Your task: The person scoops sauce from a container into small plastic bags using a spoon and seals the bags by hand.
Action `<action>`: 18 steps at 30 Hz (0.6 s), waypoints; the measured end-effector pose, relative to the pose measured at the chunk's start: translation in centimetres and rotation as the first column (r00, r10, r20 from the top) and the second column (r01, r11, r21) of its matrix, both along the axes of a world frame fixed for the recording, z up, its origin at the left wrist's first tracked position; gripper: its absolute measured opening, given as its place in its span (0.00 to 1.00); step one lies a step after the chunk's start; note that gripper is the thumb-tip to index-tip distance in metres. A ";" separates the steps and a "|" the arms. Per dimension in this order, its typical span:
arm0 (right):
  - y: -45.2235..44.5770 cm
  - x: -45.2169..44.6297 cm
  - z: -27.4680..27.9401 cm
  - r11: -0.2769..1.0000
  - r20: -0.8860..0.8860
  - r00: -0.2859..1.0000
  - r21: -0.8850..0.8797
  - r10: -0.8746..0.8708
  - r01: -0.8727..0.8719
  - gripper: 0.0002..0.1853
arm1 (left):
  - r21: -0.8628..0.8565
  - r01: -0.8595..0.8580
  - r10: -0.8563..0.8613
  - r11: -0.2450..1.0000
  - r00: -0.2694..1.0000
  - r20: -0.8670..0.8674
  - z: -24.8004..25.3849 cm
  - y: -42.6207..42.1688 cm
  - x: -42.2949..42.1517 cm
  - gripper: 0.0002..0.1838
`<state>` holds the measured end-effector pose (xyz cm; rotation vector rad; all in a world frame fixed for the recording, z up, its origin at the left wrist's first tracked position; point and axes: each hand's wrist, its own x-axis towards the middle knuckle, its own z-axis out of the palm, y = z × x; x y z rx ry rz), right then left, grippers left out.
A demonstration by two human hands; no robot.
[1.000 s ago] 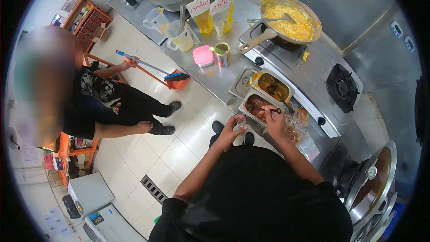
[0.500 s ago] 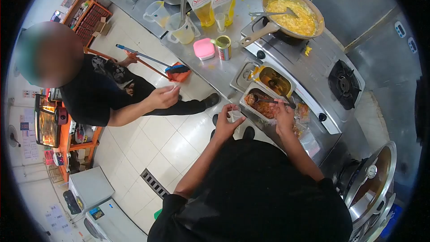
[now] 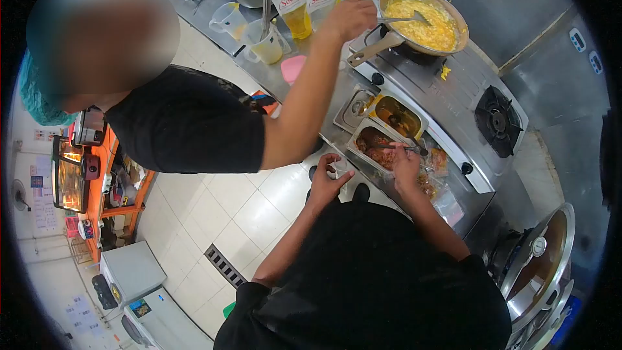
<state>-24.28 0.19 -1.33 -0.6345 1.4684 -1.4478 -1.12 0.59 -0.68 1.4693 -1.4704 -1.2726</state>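
My left hand point(image 3: 328, 181) has its fingers closed around a small clear plastic cup point(image 3: 339, 167), in front of the counter edge. My right hand point(image 3: 406, 168) grips the handle of a serving spoon point(image 3: 387, 146). The spoon's bowl is down in the chunky red sauce point(image 3: 370, 137), mostly hidden in it. That sauce fills a steel food pan point(image 3: 353, 146). Behind it stands a second steel pan point(image 3: 424, 123) with dark oily liquid and another utensil. Plastic packets point(image 3: 447, 204) lie beneath and beside my right wrist.
A co-worker's arm point(image 3: 304, 104) stretches across the counter, the hand point(image 3: 353, 19) at the spatula point(image 3: 396, 20) in a frying pan point(image 3: 392, 40) of yellow egg-like food. The stove point(image 3: 453, 104) has a bare burner at right. Measuring jugs point(image 3: 264, 45) and oil pouches point(image 3: 293, 10) stand farther left.
The co-worker has come closer and reached over to the frying pan's spatula; the broom has gone from sight. My spoon's bowl has sunk lower into the red sauce. My left hand stays put.
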 end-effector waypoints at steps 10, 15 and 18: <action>0.8 -1.4 0.0 0.971 0.362 0.910 0.190 -0.203 0.142 0.11 | 0.077 0.018 -0.040 0.997 0.953 0.301 3.1 0.3 0.0 0.36; 2.3 -2.7 -0.3 0.965 0.495 0.839 0.234 -0.226 0.121 0.12 | -0.260 0.089 -0.032 0.962 0.976 0.214 1.7 -0.2 -0.3 0.33; 3.3 -3.5 0.9 0.980 0.534 0.827 0.170 -0.176 0.099 0.13 | -0.331 0.171 -0.058 0.928 0.943 0.326 1.5 -1.0 -1.0 0.33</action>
